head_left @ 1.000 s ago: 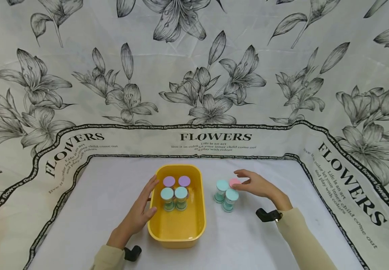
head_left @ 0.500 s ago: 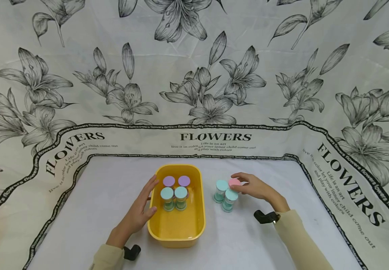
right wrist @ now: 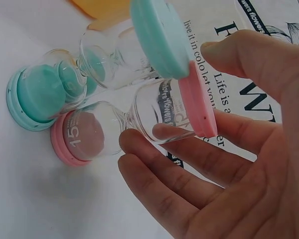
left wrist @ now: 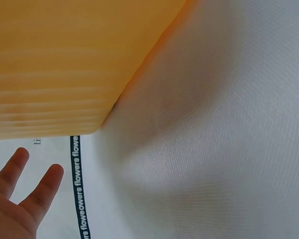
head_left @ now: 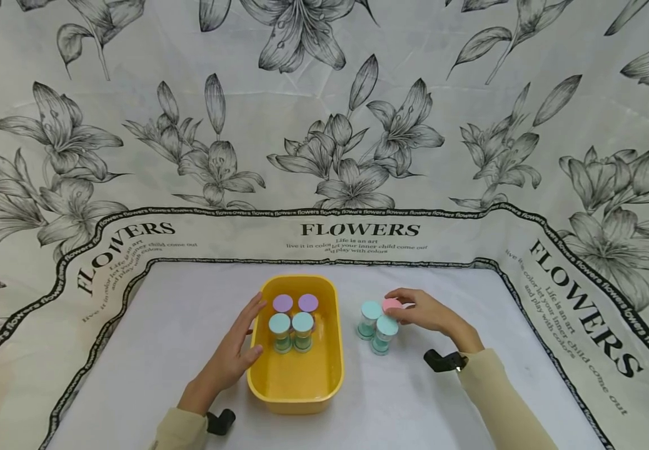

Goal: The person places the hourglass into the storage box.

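My left hand (head_left: 229, 353) rests along the left side of the yellow tray (head_left: 296, 400), fingers extended at its rim. In the left wrist view, two fingers (left wrist: 42, 191) stretch beside the tray's ribbed wall. My right hand (head_left: 426, 312) has its thumb and fingers around an hourglass with pink caps (right wrist: 198, 99). Its fingers (right wrist: 159, 184) curl behind the glass, while the thumb lies near the teal cap. That pink hourglass stands upright, close against a teal hourglass (right wrist: 159, 37). From the head view, two teal hourglasses (head_left: 381, 337) stand just left of my right hand.
Inside the tray are two teal-capped hourglasses (head_left: 302, 323) and two with purple caps (head_left: 308, 303) behind them. A white cloth (head_left: 189, 300) covers the table. Behind it rises a flower-printed cloth (head_left: 324, 150) with lettering.
My right hand has shifted slightly left and closed in around the pink cap, then stayed put. The left hand and the tray have not moved.
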Available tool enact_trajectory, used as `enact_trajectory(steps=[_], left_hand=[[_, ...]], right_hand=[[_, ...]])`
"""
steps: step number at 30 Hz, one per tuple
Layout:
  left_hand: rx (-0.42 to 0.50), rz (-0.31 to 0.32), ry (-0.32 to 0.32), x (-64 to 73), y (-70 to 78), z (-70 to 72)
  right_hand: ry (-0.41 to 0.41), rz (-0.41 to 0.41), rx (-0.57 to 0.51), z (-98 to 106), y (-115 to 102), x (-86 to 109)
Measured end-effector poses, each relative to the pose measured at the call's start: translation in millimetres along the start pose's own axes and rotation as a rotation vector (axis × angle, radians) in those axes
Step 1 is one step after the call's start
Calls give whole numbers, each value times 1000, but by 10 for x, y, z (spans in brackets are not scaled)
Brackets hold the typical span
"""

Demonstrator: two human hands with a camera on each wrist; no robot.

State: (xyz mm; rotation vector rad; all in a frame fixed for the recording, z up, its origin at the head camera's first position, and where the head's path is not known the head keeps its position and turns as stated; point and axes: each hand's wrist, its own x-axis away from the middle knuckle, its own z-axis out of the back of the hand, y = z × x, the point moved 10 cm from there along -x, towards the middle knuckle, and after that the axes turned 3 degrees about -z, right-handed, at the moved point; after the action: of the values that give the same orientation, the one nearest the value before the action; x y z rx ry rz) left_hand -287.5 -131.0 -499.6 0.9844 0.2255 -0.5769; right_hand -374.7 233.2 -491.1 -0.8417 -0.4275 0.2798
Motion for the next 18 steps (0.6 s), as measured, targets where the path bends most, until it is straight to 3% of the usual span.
enact_trajectory(steps=[18], left_hand=[[-13,-26,-8,1,34,4]], right_hand=[[-27,-11,-7,6,-31,14]])
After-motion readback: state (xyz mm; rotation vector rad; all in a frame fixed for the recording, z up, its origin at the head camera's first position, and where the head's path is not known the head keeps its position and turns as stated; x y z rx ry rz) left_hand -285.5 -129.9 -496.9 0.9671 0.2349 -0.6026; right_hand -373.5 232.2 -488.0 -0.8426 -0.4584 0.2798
